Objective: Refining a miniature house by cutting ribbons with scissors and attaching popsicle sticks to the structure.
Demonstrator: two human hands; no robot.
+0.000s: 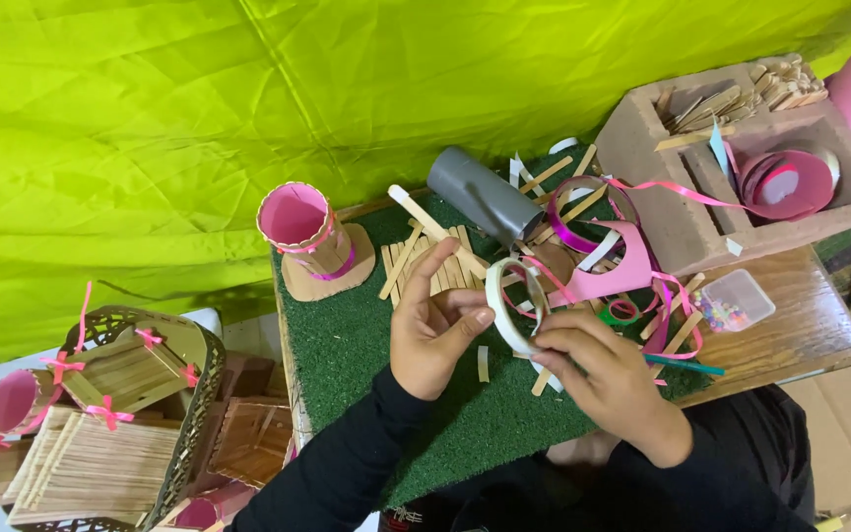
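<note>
Over a green turf mat (366,345), the left hand (432,330) and the right hand (598,369) together hold a white tape roll (504,305), fingers pinching at its rim. Flat wooden craft sticks (435,258) lie just beyond the hands, near a grey tube (482,193) and loops of pink ribbon (593,232). A pink-lined stick cup (299,232) stands to the left, a compartmented cardboard tray (682,232) to the right

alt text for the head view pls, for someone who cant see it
Two hands hold a white tape roll over a green turf mat: the left hand grips its rim, the right hand picks at its edge. Around them lie craft sticks, pink ribbon, a grey tube and a pink-lined stick cup.
</note>
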